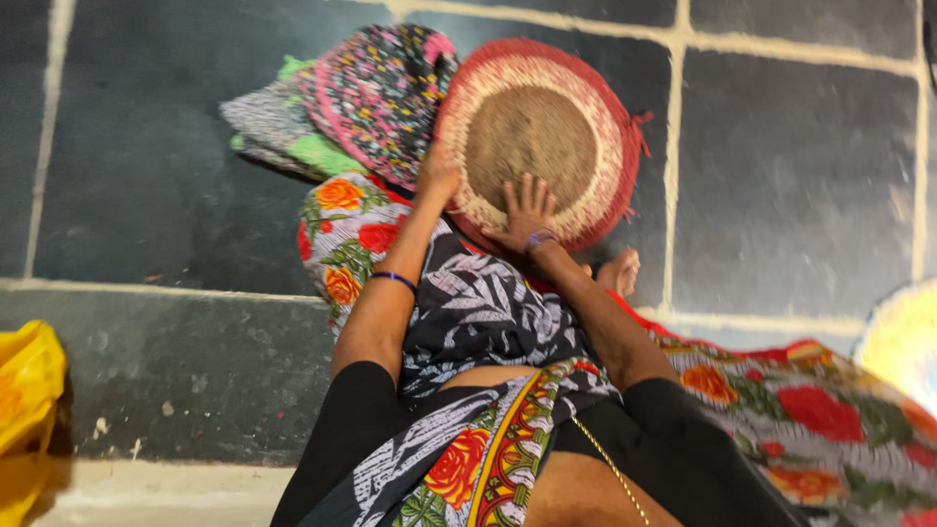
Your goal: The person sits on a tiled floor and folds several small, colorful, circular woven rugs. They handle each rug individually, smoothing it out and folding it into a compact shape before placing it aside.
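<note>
While under hands (pixel 527 215), mat (pixel 537 137) beside cloth (pixel 376 98).

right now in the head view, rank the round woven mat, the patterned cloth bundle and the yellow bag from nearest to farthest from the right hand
1. Round woven mat: under the right hand, touching it.
2. Patterned cloth bundle: up and to the left, beside the mat.
3. Yellow bag: far left edge, low.

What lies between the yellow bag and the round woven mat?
In the head view, a pile of patterned cloths lies left of the round woven mat; toward the yellow bag, dark floor tiles.
</note>
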